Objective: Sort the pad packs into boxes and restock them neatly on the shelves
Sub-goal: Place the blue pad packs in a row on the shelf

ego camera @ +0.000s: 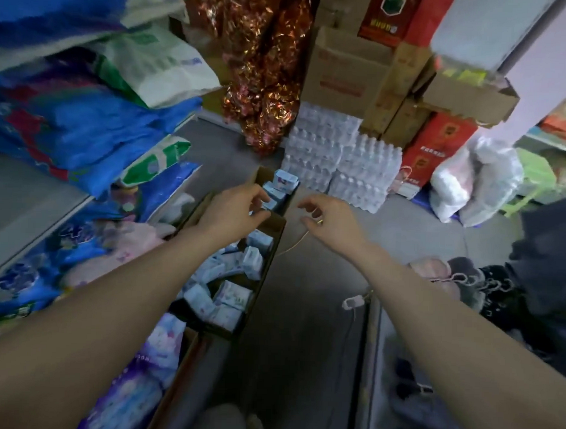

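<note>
Two open cardboard boxes stand in a row on the grey floor. The far box (258,176) holds upright light-blue pad packs (285,181). The near box (272,234) holds several loose pad packs (253,260) lying in a jumble. My left hand (237,209) hovers over the gap between the boxes, fingers curled round a blue pad pack (268,202) at the far box's near end. My right hand (326,220) is just right of the boxes above the floor, fingers loosely curled and holding nothing.
Shelves on the left carry big blue and white soft packs (76,123). Shrink-wrapped water bottles (338,165), stacked cartons (347,72) and shiny red-gold bags (264,66) close the aisle ahead. A white plastic bag (478,182) and dark shoes (484,285) lie at right.
</note>
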`<state>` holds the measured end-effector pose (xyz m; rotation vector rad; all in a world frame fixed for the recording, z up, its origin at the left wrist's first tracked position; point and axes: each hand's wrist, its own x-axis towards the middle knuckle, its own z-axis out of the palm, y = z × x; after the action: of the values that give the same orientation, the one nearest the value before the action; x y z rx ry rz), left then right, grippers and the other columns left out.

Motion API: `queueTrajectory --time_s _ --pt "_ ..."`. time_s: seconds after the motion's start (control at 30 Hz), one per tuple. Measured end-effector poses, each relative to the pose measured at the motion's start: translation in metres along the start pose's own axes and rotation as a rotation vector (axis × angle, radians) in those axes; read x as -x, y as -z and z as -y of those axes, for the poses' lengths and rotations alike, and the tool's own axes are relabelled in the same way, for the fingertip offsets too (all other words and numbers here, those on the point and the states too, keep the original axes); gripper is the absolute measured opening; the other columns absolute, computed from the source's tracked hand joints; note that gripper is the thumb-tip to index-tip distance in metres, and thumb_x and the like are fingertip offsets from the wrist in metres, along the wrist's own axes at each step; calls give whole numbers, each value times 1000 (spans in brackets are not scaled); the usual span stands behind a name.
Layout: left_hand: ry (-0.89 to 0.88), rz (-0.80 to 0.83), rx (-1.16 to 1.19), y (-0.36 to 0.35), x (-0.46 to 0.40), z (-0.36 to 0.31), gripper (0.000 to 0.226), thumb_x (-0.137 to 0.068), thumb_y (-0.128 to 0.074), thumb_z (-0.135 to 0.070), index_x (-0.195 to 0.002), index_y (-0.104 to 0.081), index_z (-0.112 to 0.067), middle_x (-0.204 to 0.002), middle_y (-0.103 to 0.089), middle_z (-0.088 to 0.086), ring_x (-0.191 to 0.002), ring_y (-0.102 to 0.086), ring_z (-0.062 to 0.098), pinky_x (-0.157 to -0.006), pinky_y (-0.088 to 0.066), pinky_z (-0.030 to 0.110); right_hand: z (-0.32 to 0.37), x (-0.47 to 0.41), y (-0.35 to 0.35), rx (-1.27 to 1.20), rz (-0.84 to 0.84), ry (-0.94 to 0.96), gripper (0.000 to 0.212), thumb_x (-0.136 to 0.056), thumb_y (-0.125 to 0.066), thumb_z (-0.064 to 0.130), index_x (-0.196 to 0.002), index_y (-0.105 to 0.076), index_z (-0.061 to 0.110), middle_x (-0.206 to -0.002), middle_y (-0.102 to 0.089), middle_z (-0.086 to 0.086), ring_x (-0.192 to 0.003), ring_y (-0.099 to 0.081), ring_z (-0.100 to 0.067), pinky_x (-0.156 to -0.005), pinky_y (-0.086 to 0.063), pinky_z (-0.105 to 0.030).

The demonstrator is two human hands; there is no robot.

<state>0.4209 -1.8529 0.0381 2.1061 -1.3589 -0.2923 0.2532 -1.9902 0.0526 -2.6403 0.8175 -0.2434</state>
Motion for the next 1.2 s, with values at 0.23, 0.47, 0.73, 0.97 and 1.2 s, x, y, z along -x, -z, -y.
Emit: queueTrajectory --time_s 0.23,0.47,0.73,0.97,1.2 --pt "84 77 21 -54 -146 24 23 -88 -68 -33 -109 -62 -25 -96 -58 -11 -90 -58 13 -77 -49 31 -96 -129 -6 24 75 5 26 -87 -66 23 -113 -68 22 -107 -67 -4 -95 -63 -20 -83 -52 -36" --pt "147 137 90 -108 -313 64 19 -87 -70 -29 -100 -57 -32 -96 -57 -11 -90 -60 14 -81 -55 43 -187 -282 -12 33 167 -17 27 -88 -64 21 -115 -67 23 -107 -68 -2 -96 -63 -21 -85 -51 -37" --pt "224 179 28 -142 -463 95 26 -89 -68 -33 -113 -61 -25 -109 -65 -5 -93 -61 14 -79 -55 37 -278 -427 -16 11 292 -42 27 -89 -64 19 -117 -66 21 -112 -67 -4 -102 -62 -22 -87 -50 -34" --pt "407 100 12 -205 -567 143 25 -90 -66 -32 -114 -61 -25 -115 -63 -5 -102 -61 16 -80 -50 32 -365 -558 -76 -14 453 18 33 -88 -64 21 -121 -65 23 -117 -65 -5 -104 -62 -24 -87 -48 -33" --pt "725 24 75 -296 -614 216 39 -87 -69 -27 -123 -56 -24 -127 -55 4 -111 -56 26 -90 -46 37 -428 -658 -172 -63 539 41 36 -88 -63 15 -122 -64 23 -122 -62 -6 -111 -59 -26 -91 -45 -33"
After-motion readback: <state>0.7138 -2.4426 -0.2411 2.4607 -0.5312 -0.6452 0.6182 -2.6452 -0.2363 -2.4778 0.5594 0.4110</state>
